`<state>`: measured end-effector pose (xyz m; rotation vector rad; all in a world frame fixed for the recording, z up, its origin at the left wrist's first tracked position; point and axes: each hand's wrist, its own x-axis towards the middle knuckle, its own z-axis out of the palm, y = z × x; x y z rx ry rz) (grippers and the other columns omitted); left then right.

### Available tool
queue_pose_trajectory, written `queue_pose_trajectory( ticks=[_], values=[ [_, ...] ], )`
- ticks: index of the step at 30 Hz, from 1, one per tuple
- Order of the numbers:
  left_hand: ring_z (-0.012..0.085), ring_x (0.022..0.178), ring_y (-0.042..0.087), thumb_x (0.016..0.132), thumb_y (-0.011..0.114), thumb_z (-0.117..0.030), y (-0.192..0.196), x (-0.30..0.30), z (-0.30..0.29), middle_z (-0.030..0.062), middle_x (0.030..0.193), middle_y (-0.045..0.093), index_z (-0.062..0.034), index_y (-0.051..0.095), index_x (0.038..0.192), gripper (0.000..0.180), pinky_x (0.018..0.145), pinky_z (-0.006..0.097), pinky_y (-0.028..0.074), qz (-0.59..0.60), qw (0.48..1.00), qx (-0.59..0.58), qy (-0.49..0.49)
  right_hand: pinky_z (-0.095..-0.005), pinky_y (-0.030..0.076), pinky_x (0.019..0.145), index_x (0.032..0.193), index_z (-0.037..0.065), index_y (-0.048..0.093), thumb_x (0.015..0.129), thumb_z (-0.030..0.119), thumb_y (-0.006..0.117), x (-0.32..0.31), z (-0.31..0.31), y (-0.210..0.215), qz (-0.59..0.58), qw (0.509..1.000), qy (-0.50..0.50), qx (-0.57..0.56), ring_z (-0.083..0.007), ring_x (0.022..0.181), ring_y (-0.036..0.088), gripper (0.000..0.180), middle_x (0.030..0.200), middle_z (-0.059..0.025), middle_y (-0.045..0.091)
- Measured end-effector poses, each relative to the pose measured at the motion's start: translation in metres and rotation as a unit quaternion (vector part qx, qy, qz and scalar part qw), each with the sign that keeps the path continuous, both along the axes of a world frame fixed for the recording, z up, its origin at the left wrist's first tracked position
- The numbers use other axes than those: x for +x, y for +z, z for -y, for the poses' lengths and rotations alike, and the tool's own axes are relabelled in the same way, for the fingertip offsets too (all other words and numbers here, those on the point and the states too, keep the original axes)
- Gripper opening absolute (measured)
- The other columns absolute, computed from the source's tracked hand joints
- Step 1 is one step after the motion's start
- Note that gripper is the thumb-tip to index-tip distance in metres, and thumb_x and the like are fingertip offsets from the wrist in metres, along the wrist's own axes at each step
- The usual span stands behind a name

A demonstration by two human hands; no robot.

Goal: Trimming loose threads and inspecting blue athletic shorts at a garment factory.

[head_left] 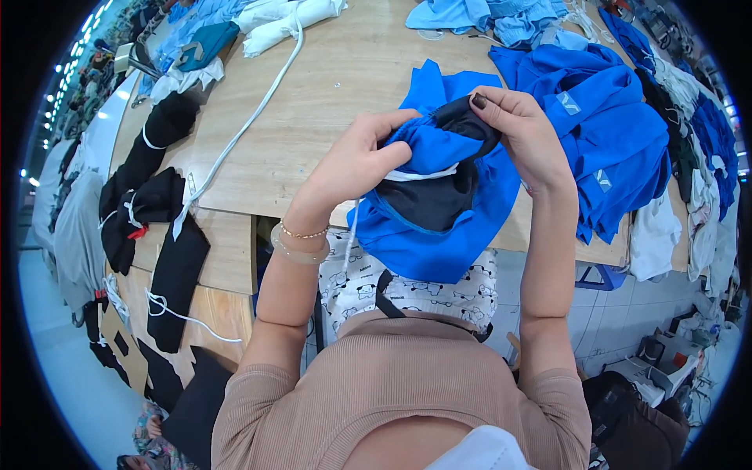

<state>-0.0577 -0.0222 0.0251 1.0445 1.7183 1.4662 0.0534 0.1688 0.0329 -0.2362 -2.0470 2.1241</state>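
Note:
Between my hands is a blue garment (458, 249) with black fabric panels, gathered up over the table's front edge and hanging toward my lap. My left hand (368, 149) is closed on a bunched blue fold, thumb and fingers pinching it. At the upper right of the garment, my right hand (517, 129) pinches the edge of a black part between thumb and fingers. A white strip shows under the blue fold, below my left fingers. The inside of the bunched cloth is partly hidden.
A pile of blue garments (603, 117) lies to the right on the wooden table (298, 117). Rolled black fabric bundles (176, 282) tied with white string lie at the left. A white cord (258, 110) crosses the tabletop. Light blue cloth (486, 16) lies at the back.

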Motion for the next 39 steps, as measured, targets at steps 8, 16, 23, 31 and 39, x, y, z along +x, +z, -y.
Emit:
queue_pose_trajectory(
  ticks=[8,16,23,31,39],
  values=[
    [0.0027,0.066,0.042,0.085,0.067,-0.017,-0.002,0.012,-0.007,-0.007,0.071,0.052,0.0022,0.064,0.091,0.02,0.059,0.017,0.036,0.034,0.998,0.05,-0.018,-0.02,0.045,0.073,0.097,-0.002,0.065,0.093,0.023,0.055,-0.003,0.006,-0.004,-0.011,0.986,-0.011,-0.167,-0.0062,0.077,0.059,0.027,0.086,-0.0042,0.067],
    [0.0046,0.075,0.048,0.084,0.067,-0.012,0.002,0.007,-0.004,-0.0017,0.078,0.059,0.0025,0.064,0.093,0.018,0.069,0.022,0.042,0.029,0.999,0.029,-0.02,-0.0186,0.042,0.069,0.093,0.0,0.066,0.091,0.021,0.059,0.001,0.009,0.001,-0.052,0.994,-0.054,-0.079,-0.0046,0.073,0.056,0.022,0.079,0.0001,0.065],
    [0.0069,0.074,0.051,0.08,0.065,-0.003,-0.008,0.005,-0.01,0.0021,0.087,0.059,0.0008,0.065,0.096,0.017,0.067,0.021,0.042,-0.048,0.989,0.094,0.105,-0.0226,0.039,0.063,0.083,0.001,0.06,0.072,-0.001,0.06,0.017,0.024,0.016,-0.185,0.943,-0.11,0.253,-0.0147,0.072,0.051,0.011,0.082,-0.0053,0.051],
    [0.0058,0.077,0.048,0.074,0.055,0.009,-0.004,0.001,-0.014,0.002,0.101,0.053,-0.0032,0.067,0.095,0.027,0.064,0.018,0.038,-0.044,0.963,0.203,0.173,-0.0285,0.046,0.076,0.085,0.004,0.062,0.073,0.0,0.065,0.044,0.048,0.019,-0.115,0.917,-0.044,0.378,-0.0247,0.088,0.056,0.014,0.096,-0.0098,0.056],
    [0.0132,0.099,0.054,0.064,0.05,0.015,0.012,0.01,-0.012,0.0065,0.109,0.05,0.0003,0.067,0.085,0.031,0.083,0.024,0.044,-0.084,0.963,0.254,0.021,-0.0281,0.041,0.092,0.114,0.001,0.056,0.077,0.019,0.065,-0.004,-0.017,0.02,-0.147,0.967,0.074,0.196,-0.0145,0.102,0.054,0.042,0.108,-0.0073,0.06]
  ],
)
